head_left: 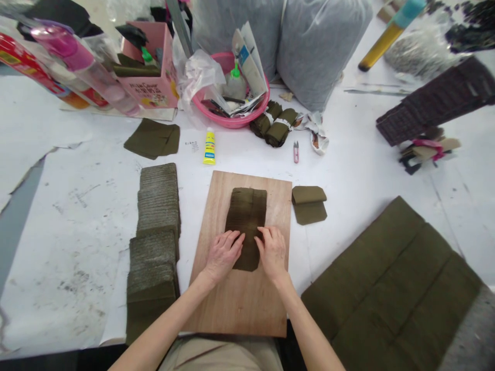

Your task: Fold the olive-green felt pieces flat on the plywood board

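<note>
A row of overlapping dark olive fabric pieces [247, 211] lies on a wooden board [228, 304] in front of me. My left hand [226, 253] rests at the left edge of these pieces, its fingers bent and the fingertips on the cloth. From the opposite side, my right hand [271, 250] touches the right edge with thumb and forefinger curved a little apart. Neither hand visibly lifts anything. Just right of the board lies one folded olive fabric piece [309, 205].
Left of the board runs a long overlapped stack of olive pieces [158, 201]. Beyond are a yellow tube [209, 147], small thread snips [296, 152], rolled olive bundles [280, 129] and a pink basket [232, 122]. A large olive cloth panel [394, 288] covers the right side.
</note>
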